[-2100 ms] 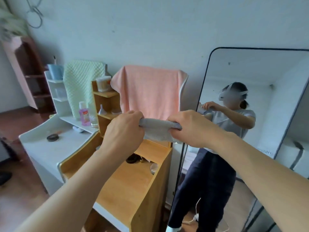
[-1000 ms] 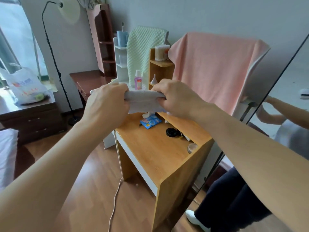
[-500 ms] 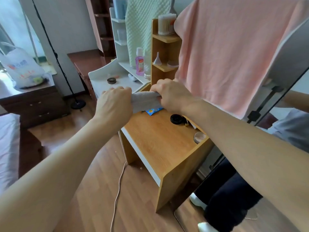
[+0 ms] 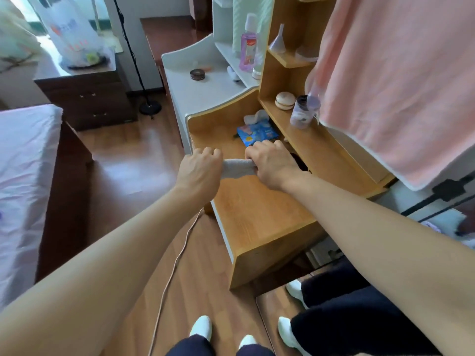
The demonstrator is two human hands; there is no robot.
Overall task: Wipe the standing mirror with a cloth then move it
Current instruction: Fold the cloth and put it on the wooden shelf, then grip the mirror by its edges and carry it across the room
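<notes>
**Wooden floor underfoot, cloth gripped over the desk**

Brown plank flooring [image 4: 133, 170] runs beneath the person's white-clad feet [image 4: 203, 327], and a pale cord [image 4: 174, 263] trails across it just beside them. To their right the standing mirror [image 4: 334, 317] fills the low corner, close by the foot of the wooden desk [image 4: 257, 217]. Its glass shows dark trousers and white feet.

Both bare arms reach forward over the desk's near end. The left hand [image 4: 199, 173] is fisted round one end of a grey cloth [image 4: 237, 168]. The right hand [image 4: 273, 167] has its fingers curled round the other end, so only a short rolled stretch of fabric shows between them. The cloth hangs over the desk top, well apart from the mirror; whether it touches the wood I cannot tell.

Beyond the knuckles a blue packet [image 4: 257, 132] lies flat on the desk, with a crumpled white tissue [image 4: 257, 116] just behind it. On the low shelf to the right a round cream compact [image 4: 284, 100] and a clear jar [image 4: 304, 110] stand side by side. A pink towel [image 4: 398, 73] hangs over that whole side.

Higher up sits a clear funnel [image 4: 279, 39], and a pink bottle [image 4: 248, 39] stands on the neighbouring white shelving. The white desk [image 4: 185, 98] next door carries a small round tin [image 4: 197, 74]. Farther left, a dark dresser [image 4: 87, 98] bears a plastic bag [image 4: 72, 34], a lamp base [image 4: 150, 107] rests on the floor beside it, and a bed [image 4: 23, 176] lines the left edge.
</notes>
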